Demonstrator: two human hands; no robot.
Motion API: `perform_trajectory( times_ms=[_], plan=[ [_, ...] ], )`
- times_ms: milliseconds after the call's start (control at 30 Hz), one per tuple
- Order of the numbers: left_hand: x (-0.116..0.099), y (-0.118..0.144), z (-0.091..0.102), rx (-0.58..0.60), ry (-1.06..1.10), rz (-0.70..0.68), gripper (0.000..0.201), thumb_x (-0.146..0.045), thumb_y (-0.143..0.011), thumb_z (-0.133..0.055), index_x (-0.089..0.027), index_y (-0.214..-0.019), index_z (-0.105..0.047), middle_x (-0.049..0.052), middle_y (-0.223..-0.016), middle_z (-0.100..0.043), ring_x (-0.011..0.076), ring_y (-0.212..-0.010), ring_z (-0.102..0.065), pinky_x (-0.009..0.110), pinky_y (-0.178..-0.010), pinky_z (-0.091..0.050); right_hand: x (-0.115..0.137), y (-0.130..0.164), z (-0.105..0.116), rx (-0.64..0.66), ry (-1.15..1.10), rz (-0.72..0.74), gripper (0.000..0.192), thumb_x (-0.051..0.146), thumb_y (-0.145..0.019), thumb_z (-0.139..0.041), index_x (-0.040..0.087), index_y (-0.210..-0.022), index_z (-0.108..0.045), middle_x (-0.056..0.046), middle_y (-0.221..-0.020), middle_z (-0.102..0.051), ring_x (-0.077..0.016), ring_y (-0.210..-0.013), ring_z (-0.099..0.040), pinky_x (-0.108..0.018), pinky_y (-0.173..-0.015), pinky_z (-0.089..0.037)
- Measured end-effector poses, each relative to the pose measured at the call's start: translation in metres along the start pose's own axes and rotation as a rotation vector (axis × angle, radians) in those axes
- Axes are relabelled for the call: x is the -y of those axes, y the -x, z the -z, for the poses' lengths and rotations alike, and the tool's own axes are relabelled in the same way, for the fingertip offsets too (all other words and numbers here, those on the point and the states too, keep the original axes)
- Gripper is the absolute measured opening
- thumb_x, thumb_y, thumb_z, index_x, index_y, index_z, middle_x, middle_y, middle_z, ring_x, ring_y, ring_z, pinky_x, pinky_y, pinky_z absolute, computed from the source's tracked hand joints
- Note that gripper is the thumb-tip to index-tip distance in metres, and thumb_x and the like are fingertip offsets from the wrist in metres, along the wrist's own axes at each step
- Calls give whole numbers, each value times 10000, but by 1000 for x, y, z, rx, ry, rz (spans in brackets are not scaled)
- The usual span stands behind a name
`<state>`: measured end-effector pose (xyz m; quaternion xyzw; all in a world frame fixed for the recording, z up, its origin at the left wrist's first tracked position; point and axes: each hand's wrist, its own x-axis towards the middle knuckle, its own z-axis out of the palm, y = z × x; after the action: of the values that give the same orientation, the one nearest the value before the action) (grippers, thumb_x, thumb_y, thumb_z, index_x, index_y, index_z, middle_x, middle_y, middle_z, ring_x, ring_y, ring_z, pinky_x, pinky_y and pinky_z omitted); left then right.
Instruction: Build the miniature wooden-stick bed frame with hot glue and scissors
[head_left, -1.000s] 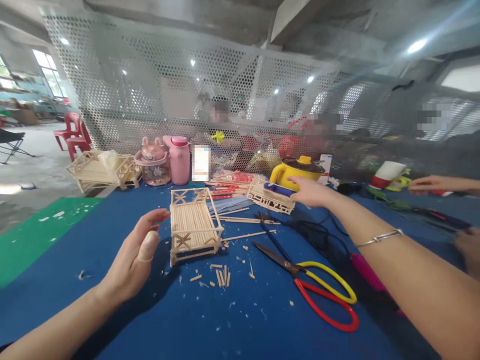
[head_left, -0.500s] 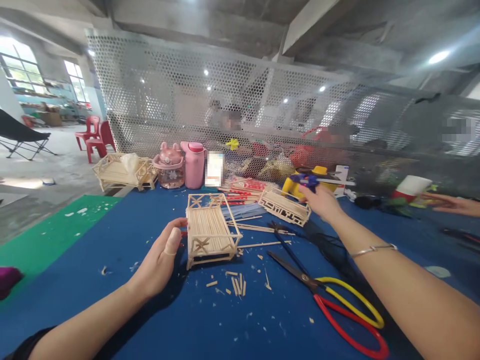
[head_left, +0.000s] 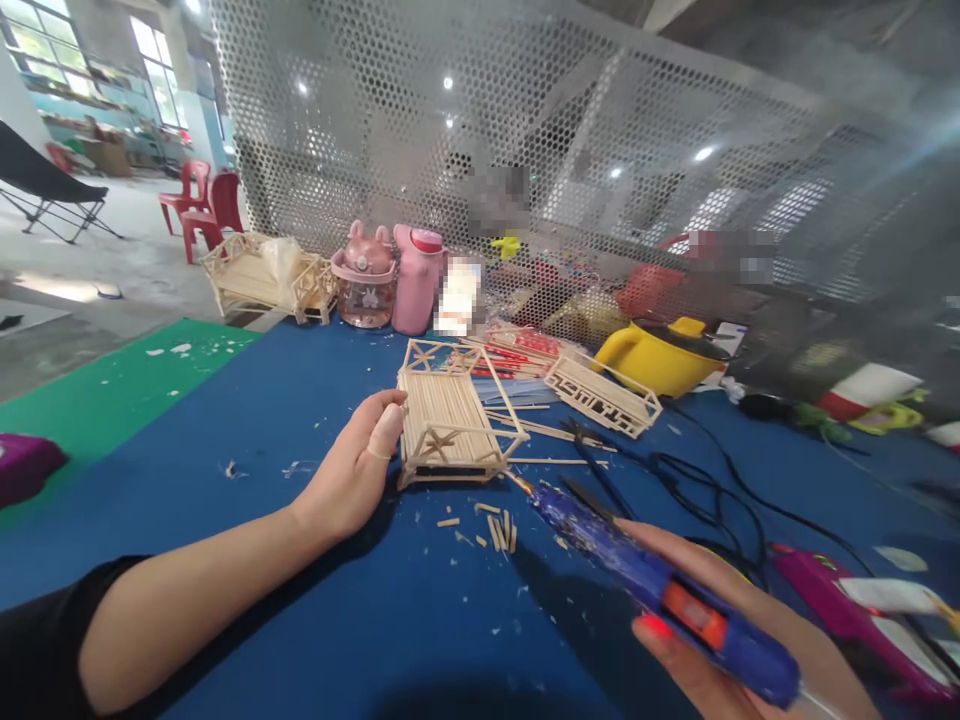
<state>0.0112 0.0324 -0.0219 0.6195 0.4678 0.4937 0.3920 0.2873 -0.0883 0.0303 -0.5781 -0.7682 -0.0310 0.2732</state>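
Wooden-stick model (head_left: 447,408), boxy, slatted, X-braced

Windows (head_left: 156,75): daylight is glaring
Mesh panel (head_left: 360,150): lamps (head_left: 448,83) are shining as spots
Desk (head_left: 300,640): shadow is lying beside the left hand (head_left: 351,462)
Right edge: apparently blurring, stretching

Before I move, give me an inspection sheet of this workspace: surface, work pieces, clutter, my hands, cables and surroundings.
Surface: blue tabletop, with a green section at left.
Job's things: stick frame standing upright; blue tool, its nozzle at the frame's near right corner, contact unclear.
Clutter: short offcuts in front of the frame; long loose sticks to its right.
Hands: left hand at the frame's left side, grip unclear; right hand holds the blue tool.
Cables: black cable looped at right, ends not traceable.
Surroundings: perforated screen behind the tabletop; red chairs at far left.
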Motion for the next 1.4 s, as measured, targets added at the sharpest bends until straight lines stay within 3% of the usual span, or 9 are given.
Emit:
perform_trajectory(
  times_ms=[133,333,567,1033,1400],
  plan=[
    [1,1,1,26,4,-12,552,-568,-912,-276,-166,-1252,-442,141,-1293,-519,271,-1186,-480,455,-938,-438,11,-16,-5,54,29,91,415,413,-819,-541,334,-1226,-548,-71,-1061,-702,-285,-910,-685,-375,-764,-576],
    [2,1,0,27,-18,-12,562,-568,-911,-268,-171,-1275,-430,148,-1332,-495,287,-1206,-472,469,-958,-417,16,-27,-7,64,167,184,340,394,-880,-475,259,-1186,-531,-44,-1041,-708,-222,-870,-698,-297,-748,-573],
    [2,2,1,43,-82,-50,522,-545,-919,-268,-181,-1247,-451,127,-1307,-502,258,-1168,-495,442,-966,-414,14,-35,-11,59,253,224,313,410,-913,-419,273,-1185,-488,-4,-957,-725,-167,-799,-708,-220,-624,-573],
    [2,2,1,55,-126,-109,474,-501,-935,-261,-182,-1218,-468,115,-1260,-502,235,-1141,-493,408,-956,-429,12,-37,-13,99,228,209,305,360,-918,-425,261,-1204,-467,-24,-1031,-707,-185,-889,-694,-229,-622,-562],
    [2,2,3,69,-156,-133,446,-480,-941,-254,-189,-1212,-455,117,-1274,-484,228,-1169,-470,411,-988,-405,11,-38,-11,8,226,218,292,359,-917,-421,260,-1189,-463,-4,-888,-717,-151,-722,-701,-192,-562,-526]
  ],
)
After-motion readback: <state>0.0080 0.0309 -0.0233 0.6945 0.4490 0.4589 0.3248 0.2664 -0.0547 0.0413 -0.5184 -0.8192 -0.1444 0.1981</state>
